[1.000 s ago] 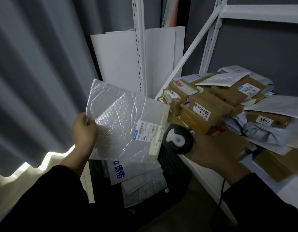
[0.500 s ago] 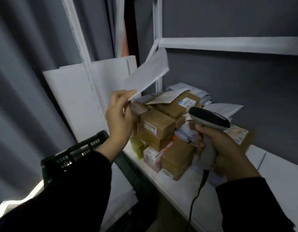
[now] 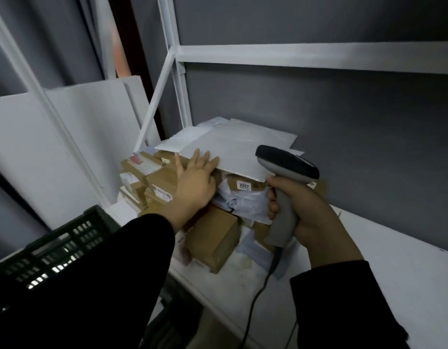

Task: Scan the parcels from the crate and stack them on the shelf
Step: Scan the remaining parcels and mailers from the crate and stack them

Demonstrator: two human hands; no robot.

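A flat white bubble mailer (image 3: 233,149) lies on top of the parcel pile (image 3: 212,238) on the white shelf (image 3: 394,273). My left hand (image 3: 195,180) is spread, fingers straight, with the fingertips at the mailer's near edge. My right hand (image 3: 306,212) grips the grey handle of a corded barcode scanner (image 3: 285,167), held upright just right of the pile. The pile holds brown cardboard boxes and grey poly bags; one box carries a label reading 2207 (image 3: 243,185). The black crate (image 3: 54,248) shows at lower left, partly behind my left sleeve.
White shelf uprights (image 3: 175,79) and a diagonal brace frame the pile's left side. An upper shelf beam (image 3: 318,56) runs across above. White boards (image 3: 74,137) lean against the wall on the left. The scanner cable (image 3: 253,306) hangs down over the shelf front.
My left hand carried the mailer from the crate up to the pile, laid it flat on top and let go; its fingers are now straight. The scanner hand stayed near the pile.
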